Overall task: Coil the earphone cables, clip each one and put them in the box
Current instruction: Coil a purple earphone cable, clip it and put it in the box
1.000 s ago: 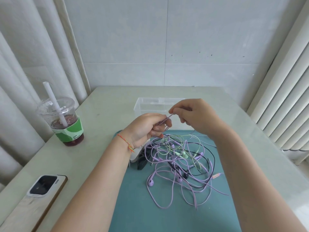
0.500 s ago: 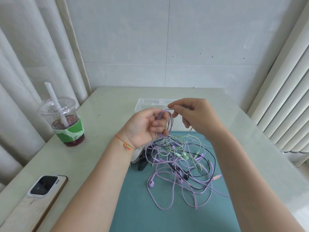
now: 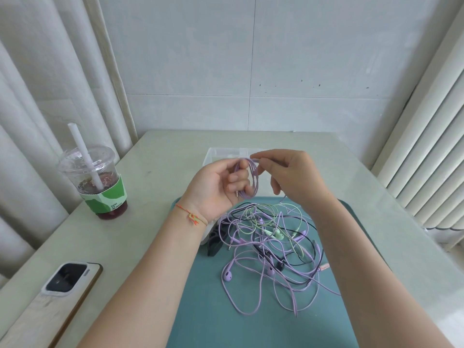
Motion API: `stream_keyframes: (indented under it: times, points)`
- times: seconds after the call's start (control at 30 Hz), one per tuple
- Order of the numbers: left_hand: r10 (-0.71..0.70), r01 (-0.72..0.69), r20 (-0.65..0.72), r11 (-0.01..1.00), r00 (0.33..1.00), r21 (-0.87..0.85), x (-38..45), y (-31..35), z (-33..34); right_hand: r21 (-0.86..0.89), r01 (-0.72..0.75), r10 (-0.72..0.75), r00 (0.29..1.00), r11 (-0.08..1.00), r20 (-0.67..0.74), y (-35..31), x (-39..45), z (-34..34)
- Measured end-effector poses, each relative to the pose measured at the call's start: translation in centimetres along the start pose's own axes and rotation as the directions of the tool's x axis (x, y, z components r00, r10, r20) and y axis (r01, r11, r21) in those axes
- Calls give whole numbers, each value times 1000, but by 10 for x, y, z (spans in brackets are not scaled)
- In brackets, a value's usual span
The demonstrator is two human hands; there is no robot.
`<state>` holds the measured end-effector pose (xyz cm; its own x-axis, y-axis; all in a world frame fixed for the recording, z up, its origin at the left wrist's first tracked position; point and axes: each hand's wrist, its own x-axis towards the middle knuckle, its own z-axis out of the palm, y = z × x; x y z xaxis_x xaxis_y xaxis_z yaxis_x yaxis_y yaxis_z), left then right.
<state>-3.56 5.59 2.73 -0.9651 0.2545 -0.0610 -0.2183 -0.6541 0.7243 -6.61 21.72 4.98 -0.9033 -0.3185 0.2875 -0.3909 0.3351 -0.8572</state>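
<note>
A purple earphone cable (image 3: pixel 252 177) is wound in several loops around the fingers of my left hand (image 3: pixel 216 187), which holds it above the mat. My right hand (image 3: pixel 288 177) pinches the top of that loop just right of my left fingers. Below both hands a tangle of purple, green and black earphone cables (image 3: pixel 273 247) lies on the teal mat (image 3: pixel 251 322). The clear plastic box (image 3: pixel 218 154) stands behind my hands, partly hidden by them. Black clips (image 3: pixel 216 242) lie at the tangle's left edge.
A plastic cup (image 3: pixel 100 182) with a dark drink and a white straw stands at the left of the table. A phone (image 3: pixel 67 277) lies face down on a wooden board at the near left. Curtains hang on both sides.
The purple cable has gone from a short stretched strand between my hands to several loops around my left fingers. My right hand has circled over the left hand, laying on cable.
</note>
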Motion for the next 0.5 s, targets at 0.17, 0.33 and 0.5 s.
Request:
stream_keyframes:
  times: [0.17,0.33,0.5]
  points:
    - [156,-139,39,950,987,-279,-1,8,4,-107,-23,38,989,994,143,-4,-5,8]
    - [305,-313,-71,937,950,-155,-1,6,9,-231,-12,62,975,973,212,-7,-6,14]
    - [397,-397,-151,917,906,28,2,7,2,-319,6,132,902,948,411,-7,-10,15]
